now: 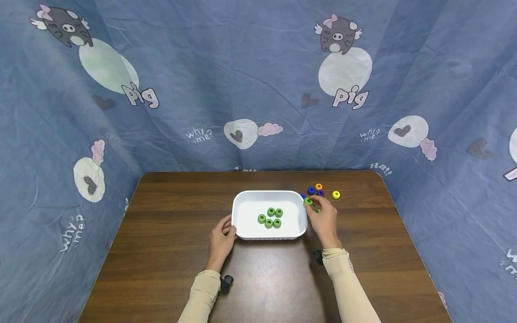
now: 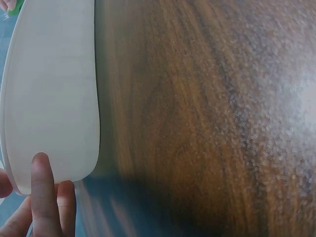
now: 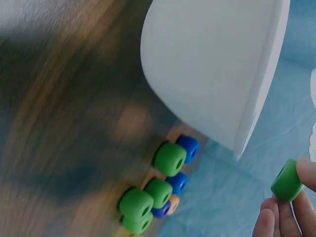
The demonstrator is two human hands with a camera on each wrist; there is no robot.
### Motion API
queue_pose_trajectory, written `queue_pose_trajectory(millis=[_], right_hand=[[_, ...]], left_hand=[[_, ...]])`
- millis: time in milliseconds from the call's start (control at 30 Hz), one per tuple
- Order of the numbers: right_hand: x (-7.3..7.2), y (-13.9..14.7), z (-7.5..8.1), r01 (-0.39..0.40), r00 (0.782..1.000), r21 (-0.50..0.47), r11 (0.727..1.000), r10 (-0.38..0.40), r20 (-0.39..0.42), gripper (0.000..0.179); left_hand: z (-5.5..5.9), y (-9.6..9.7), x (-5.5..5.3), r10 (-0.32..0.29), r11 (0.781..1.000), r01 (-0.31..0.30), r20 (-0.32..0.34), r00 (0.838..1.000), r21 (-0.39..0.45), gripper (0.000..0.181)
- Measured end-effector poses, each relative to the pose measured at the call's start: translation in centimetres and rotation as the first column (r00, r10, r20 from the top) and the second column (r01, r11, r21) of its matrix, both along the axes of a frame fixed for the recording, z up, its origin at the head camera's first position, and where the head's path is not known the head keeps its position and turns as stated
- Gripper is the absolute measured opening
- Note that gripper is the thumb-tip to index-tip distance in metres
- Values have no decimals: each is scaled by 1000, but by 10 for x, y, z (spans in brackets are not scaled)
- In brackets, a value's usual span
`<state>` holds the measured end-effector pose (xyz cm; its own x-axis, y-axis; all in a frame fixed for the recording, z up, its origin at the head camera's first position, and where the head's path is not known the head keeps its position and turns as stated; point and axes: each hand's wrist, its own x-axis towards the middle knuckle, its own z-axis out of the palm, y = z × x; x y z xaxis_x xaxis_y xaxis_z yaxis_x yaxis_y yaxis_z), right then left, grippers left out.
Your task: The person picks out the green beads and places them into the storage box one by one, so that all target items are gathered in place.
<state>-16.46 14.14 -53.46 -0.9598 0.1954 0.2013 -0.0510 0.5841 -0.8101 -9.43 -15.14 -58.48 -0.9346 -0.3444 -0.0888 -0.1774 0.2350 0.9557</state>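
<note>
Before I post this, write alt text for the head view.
A person's right hand pinches a green ring near the right end of a white tray holding five green rings, while the left hand grips the tray's left end. Blue, orange and yellow rings lie farther back on the brown table.

High head view faces forward-down; close wrist views share the tray (image 1: pixel 247 206).

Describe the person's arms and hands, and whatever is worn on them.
The left sleeve and right sleeve are cream and wrist-length; the right bears markings near its cuff, too small to read. A black device sits by the left cuff, another by the right. The left hand and right hand wear no gloves.
</note>
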Motion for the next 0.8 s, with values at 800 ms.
queue_pose_trajectory(millis=[800], right_hand=[[6, -35, -20, -132, 981, 158, 979, 152, -122, 23]], left_hand=[[-1, -1, 0, 2, 1000, -2, 10, 1000, -8, 44]])
